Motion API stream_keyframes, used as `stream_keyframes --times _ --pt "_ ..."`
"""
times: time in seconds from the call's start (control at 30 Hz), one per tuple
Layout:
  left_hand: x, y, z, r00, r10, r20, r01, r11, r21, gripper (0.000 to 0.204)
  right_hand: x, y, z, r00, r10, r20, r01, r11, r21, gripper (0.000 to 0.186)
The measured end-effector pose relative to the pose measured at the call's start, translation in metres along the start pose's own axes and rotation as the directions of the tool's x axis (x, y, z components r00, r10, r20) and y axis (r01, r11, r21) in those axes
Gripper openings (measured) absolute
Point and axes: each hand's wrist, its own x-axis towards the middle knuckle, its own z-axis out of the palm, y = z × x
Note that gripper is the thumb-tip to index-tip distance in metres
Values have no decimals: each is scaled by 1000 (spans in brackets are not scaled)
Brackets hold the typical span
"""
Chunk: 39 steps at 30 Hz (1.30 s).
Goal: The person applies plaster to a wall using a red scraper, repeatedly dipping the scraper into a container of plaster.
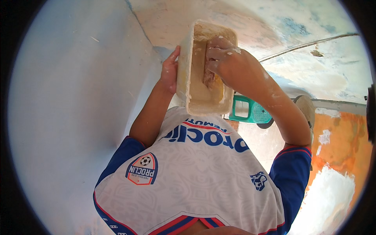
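An off-white rectangular plastic tub (182, 80), smeared with pale paste, is held up in front of my chest. My left hand (170, 73) supports it from the left, palm and fingers against its outer wall, with the thumb side pointing up. Inside the tub, my right hand (227, 56) has its fingers curled round a narrow brownish, paste-coated piece (209, 76); its kind is hard to make out. White smears mark the knuckles and forearm of that arm. Wet, beige residue covers the inner bottom (199, 100).
A pale blue-white wall (74, 98) rises close on my left. Ahead is a patchy painted wall (243, 15) with a thin dark cable or line (309, 46). Below right stand a green plastic stool (258, 113) and a round greyish object (303, 105), beside an orange wall (340, 137) with white patches.
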Motion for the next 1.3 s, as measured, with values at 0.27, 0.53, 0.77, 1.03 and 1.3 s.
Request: stream_keyframes --times 0.27,0.53,0.77,1.03,1.3 --pt "2 -2 -3 993 7 115 2 997 -82 72 5 -6 8 1000 -8 -26 7 1000 -26 16" --pt "1 -3 -1 951 17 308 23 992 -126 73 10 -7 6 1000 -14 23 15 1000 -17 16" --pt "0 -1 -14 979 -30 203 61 987 -146 70 16 -10 11 997 33 68 -37 998 58 14" --pt "-4 -6 3 960 11 280 16 996 -91 74 11 -1 1 996 21 -81 -10 991 133 16" --pt "-3 -3 -11 976 132 172 -146 986 76 78 -34 20 -36 863 190 -468 41 897 440 30"
